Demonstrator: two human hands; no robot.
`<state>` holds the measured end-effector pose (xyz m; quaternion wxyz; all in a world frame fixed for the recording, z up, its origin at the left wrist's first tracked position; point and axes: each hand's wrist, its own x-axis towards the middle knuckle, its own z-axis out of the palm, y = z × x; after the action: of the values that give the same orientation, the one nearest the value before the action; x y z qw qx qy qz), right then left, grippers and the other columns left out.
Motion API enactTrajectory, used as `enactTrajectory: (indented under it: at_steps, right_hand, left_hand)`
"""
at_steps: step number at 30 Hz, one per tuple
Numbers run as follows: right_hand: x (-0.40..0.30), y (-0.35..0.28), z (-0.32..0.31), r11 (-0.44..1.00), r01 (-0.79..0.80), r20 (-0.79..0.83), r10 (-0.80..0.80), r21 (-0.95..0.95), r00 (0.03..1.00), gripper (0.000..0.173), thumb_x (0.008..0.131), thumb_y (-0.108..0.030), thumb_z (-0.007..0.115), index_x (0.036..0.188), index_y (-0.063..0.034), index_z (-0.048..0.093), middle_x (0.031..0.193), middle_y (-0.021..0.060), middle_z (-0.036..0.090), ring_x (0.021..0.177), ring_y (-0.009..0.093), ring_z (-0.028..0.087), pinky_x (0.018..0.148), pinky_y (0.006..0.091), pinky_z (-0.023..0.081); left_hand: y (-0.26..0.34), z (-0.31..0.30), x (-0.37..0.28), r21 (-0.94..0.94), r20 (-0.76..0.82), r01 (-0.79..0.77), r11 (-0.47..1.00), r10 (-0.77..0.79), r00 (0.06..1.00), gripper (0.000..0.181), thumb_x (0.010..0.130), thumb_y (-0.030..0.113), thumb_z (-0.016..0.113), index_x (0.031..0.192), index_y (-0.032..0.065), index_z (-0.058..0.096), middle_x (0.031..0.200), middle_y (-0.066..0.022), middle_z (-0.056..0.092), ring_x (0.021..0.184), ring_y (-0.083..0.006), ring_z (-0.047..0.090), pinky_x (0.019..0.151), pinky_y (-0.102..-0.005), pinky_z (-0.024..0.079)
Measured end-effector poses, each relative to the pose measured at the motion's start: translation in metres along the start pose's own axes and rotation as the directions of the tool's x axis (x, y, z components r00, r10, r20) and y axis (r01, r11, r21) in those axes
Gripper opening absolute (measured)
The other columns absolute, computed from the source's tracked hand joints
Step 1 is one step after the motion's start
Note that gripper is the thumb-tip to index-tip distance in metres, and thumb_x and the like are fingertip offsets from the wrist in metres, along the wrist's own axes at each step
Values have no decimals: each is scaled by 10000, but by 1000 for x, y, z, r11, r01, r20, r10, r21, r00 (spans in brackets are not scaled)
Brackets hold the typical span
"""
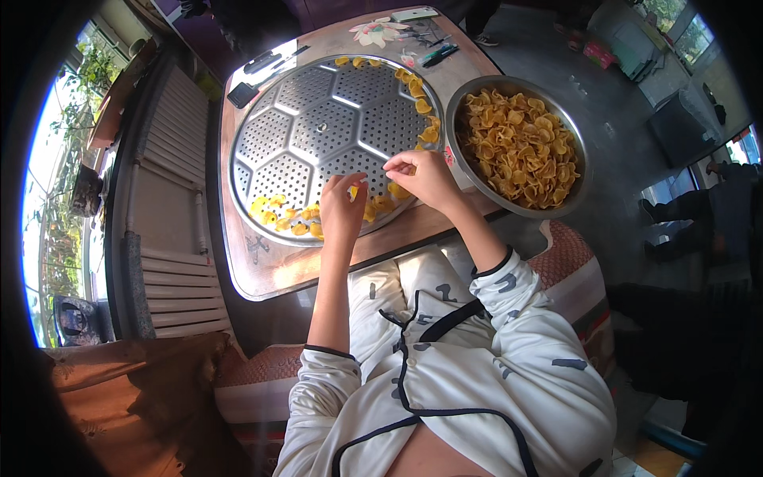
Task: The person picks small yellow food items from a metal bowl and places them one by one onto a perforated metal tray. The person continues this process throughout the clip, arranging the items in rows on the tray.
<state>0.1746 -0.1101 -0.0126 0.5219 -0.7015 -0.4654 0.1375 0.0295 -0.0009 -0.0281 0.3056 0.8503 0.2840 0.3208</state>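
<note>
A round perforated metal steamer tray (322,95) with a pattern of raised hexagon ridges lies before me. Thin yellow dried slices (283,223) sit along its near and right rim. Over the near part of the tray, my left hand (344,206) has its thumb and forefinger curled close together, with a yellow slice showing between them. My right hand (424,179) hovers just to the right, thumb and forefinger nearly meeting, and a bit of yellow shows under its fingers. Whether either hand grips a slice is unclear. A steel bowl (459,156) heaped with curled slices (524,146) stands at the right.
The tray rests on a low wooden table (262,271) with a floral print. Pens (439,55), a phone (415,14) and a small black box (242,95) lie around its far side. A white radiator (179,292) runs along the left. Another person's legs (679,229) appear far right.
</note>
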Motion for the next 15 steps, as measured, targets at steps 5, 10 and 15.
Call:
enactTrajectory:
  at_steps: [5,10,15]
  right_hand:
    - [-13,-18,-45,999,11,-102,-16,-41,995,126,779,-93,693,882,-20,697,777,98,690,664,162,658,632,269,511]
    - [-25,-15,-87,996,-53,-165,40,-76,986,141,778,-61,686,913,-18,683,798,77,684,700,148,649,631,270,503]
    - [-39,-3,-116,962,6,-293,-89,-273,952,131,752,-49,691,881,-39,681,804,68,676,778,202,641,699,304,498]
  left_hand:
    - [37,14,13,-77,37,-86,993,89,995,196,783,59,671,975,70,712,784,-67,626,615,-150,518,586,-276,448]
    - [69,39,23,-105,93,-174,979,183,979,183,786,77,669,965,60,703,804,-69,636,655,-178,530,624,-299,458]
    - [93,71,31,-78,86,-316,945,322,943,195,773,87,687,967,80,697,866,-71,643,769,-239,558,720,-340,470]
